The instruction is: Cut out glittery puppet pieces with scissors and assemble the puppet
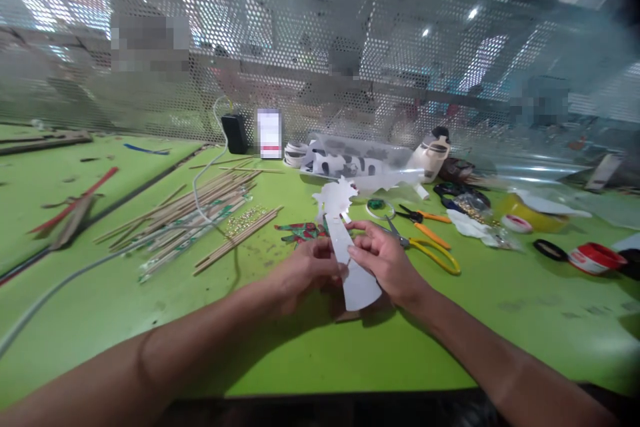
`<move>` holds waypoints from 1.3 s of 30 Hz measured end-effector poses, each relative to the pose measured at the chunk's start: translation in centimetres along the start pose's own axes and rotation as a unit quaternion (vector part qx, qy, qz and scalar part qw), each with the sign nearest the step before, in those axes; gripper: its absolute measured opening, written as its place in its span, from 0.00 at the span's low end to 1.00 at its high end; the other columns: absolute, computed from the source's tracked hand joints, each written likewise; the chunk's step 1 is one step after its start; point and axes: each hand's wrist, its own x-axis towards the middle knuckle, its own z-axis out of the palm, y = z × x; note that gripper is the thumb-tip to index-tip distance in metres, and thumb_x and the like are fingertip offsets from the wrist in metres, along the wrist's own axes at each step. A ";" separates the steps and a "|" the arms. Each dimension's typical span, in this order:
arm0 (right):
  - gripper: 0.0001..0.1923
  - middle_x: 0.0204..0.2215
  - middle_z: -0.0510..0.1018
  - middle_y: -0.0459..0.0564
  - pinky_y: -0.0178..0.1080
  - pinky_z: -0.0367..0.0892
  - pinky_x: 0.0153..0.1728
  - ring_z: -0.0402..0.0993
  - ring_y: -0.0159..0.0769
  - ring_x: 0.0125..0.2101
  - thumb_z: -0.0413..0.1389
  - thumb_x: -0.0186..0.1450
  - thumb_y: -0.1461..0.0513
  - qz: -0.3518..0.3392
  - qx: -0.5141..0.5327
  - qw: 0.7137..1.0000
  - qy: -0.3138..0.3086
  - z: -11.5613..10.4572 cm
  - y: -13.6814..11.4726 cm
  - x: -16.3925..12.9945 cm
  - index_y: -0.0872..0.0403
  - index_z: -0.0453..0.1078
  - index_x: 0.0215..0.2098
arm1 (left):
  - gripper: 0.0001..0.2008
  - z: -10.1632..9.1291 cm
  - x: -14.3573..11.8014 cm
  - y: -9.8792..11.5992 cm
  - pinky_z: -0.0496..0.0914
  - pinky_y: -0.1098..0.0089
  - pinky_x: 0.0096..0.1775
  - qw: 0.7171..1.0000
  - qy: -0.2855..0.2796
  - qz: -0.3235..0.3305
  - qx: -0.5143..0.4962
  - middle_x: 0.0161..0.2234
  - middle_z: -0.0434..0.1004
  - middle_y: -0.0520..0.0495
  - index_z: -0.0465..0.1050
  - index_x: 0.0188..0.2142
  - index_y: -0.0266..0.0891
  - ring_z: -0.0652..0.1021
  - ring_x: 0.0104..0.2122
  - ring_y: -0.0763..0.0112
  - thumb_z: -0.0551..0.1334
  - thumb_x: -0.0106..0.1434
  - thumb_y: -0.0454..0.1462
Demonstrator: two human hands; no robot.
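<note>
Both hands grip a white paper cutout (361, 288), which has a long strip that flares at its near end. My left hand (313, 268) pinches its left edge with thumb and fingers. My right hand (383, 257) presses its thumb on the strip from the right, the fingers behind it. Beyond the hands stands a jagged-edged white cutout (338, 198); whether it joins the strip I cannot tell. Red and green patterned pieces (303, 232) lie just past my left hand. Scissors with yellow handles (434, 252) lie to the right of my right hand.
Wooden sticks (235, 243) and a white cable (65, 287) lie at left. Orange-handled pliers (434, 217), a red tape roll (595, 258) and a yellow tape roll (535, 213) are at right. A phone (270, 135) and black box (234, 133) stand before a perforated screen (300, 33).
</note>
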 end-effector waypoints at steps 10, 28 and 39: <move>0.22 0.29 0.78 0.44 0.35 0.68 0.23 0.73 0.31 0.22 0.62 0.64 0.52 0.006 0.046 0.999 -0.002 0.0 0.1 0.0 0.52 0.68 0.51 | 0.25 -0.1 0.3 -0.3 0.67 0.69 0.31 0.993 -0.017 0.036 0.110 0.29 0.78 0.43 0.78 0.35 0.30 0.73 0.25 0.72 0.76 0.50 0.51; 0.31 0.34 0.79 0.47 0.37 0.67 0.32 0.74 0.34 0.30 0.61 0.62 0.59 -0.049 -0.053 0.997 0.000 0.2 0.3 -0.3 0.56 0.61 0.61 | 0.19 -0.2 0.3 -0.8 0.63 0.70 0.29 0.989 -0.025 0.076 0.127 0.29 0.77 0.44 0.79 0.37 0.32 0.71 0.26 0.72 0.73 0.55 0.47; 0.24 0.34 0.75 0.47 0.35 0.65 0.27 0.69 0.33 0.28 0.54 0.69 0.54 -0.096 -0.075 0.993 0.000 0.2 0.3 -0.4 0.52 0.63 0.60 | 0.21 -0.2 0.1 -0.2 0.66 0.67 0.34 0.990 -0.019 0.049 0.133 0.31 0.78 0.42 0.77 0.37 0.31 0.75 0.30 0.67 0.72 0.56 0.48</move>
